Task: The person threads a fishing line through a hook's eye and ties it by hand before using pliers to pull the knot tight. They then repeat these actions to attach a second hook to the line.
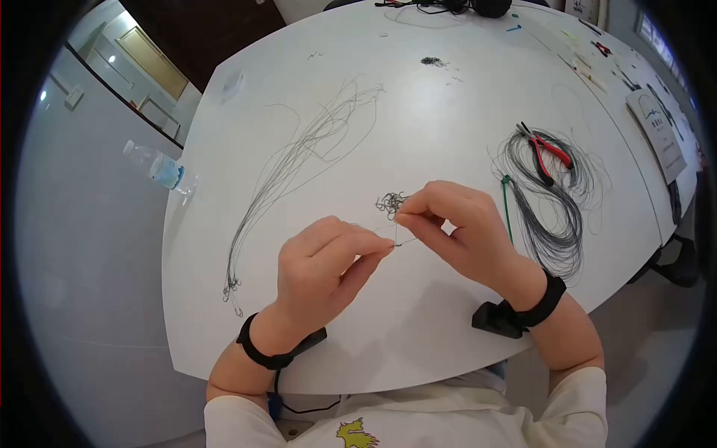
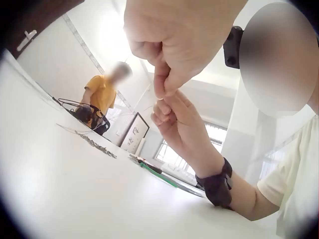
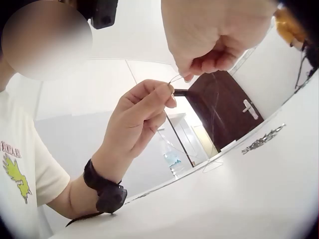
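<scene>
White table (image 1: pixel 448 112), brown door (image 3: pixel 229 114), grey wall (image 1: pixel 82 187), window (image 2: pixel 218 135)

The piece (image 1: pixel 398 245) pinched by the left hand (image 1: pixel 323 260) is too small to identify. Just beyond this grip, the right hand (image 1: pixel 467 230) partly hides the hook pile (image 1: pixel 389 203).

Before you, above the table (image 1: pixel 202 246), your left hand (image 1: pixel 323 257) and right hand (image 1: pixel 461 228) are near each other, a line (image 1: pixel 396 231) between them. Just behind them lie hooks (image 1: pixel 390 203). Left of your left hand, strands (image 1: pixel 278 179) run away from you; farther left, at the table's edge, is the bottle (image 1: pixel 166 170). On your right, the pliers (image 1: pixel 539 160) lie on a coil (image 1: pixel 573 231), with a card (image 1: pixel 656 128) beyond, farther right.
</scene>
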Available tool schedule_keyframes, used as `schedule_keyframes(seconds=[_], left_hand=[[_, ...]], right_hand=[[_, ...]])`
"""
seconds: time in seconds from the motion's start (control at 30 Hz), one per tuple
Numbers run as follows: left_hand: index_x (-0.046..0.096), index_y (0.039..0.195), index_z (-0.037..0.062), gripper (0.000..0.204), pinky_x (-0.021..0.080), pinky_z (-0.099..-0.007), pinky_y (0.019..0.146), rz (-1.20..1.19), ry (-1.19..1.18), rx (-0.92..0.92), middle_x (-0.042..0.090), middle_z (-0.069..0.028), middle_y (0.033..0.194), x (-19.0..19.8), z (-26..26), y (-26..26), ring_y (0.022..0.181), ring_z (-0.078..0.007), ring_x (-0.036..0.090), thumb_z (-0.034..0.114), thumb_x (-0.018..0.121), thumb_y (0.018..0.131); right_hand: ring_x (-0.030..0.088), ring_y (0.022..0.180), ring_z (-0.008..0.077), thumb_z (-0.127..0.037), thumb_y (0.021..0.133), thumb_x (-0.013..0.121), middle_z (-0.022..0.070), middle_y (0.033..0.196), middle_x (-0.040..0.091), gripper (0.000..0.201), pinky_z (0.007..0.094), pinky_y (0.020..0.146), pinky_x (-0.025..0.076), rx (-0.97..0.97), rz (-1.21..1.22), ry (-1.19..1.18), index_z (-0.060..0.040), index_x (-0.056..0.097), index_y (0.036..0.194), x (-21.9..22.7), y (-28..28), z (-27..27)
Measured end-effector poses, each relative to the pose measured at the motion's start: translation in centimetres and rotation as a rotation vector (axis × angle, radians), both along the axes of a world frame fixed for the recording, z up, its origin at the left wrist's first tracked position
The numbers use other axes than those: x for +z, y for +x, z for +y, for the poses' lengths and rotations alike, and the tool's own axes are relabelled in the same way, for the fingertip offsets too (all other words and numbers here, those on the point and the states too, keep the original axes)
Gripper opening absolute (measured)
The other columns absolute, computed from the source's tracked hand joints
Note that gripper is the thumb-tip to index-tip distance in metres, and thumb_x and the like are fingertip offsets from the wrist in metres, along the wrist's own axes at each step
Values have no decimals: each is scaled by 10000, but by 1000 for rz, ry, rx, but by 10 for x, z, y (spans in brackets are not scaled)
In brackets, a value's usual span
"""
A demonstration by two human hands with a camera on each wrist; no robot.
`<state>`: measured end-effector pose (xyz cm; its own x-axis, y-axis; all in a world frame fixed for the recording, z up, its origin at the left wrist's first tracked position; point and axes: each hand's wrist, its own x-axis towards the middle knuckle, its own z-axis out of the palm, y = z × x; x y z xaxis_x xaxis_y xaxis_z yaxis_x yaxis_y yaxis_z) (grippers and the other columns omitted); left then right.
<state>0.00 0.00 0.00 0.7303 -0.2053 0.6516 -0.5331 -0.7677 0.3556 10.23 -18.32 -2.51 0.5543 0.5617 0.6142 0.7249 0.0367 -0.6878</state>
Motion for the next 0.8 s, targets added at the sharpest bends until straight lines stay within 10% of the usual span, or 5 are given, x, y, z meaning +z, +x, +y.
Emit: schedule_keyframes(seconds=[0.4, 0.8], left_hand=[[687, 848, 58, 173, 432, -268, 497, 46, -156, 140, 657, -43, 742, -2, 3, -2, 619, -162, 589, -57, 768, 747], [704, 821, 77, 137, 424, -271, 475, -39, 62, 59, 633, -12, 680, 0, -3, 0, 567, -157, 550, -9, 778, 744]], right_hand=[[591, 588, 191, -23, 800, 709, 41, 707, 618, 92, 301, 529, 468, 73, 64, -64, -62, 626, 805, 1, -22, 4], [567, 641, 219, -37, 755, 730, 37, 694, 556, 139, 319, 589, 466, -87, -474, -40, -70, 607, 808, 16, -8, -3]])
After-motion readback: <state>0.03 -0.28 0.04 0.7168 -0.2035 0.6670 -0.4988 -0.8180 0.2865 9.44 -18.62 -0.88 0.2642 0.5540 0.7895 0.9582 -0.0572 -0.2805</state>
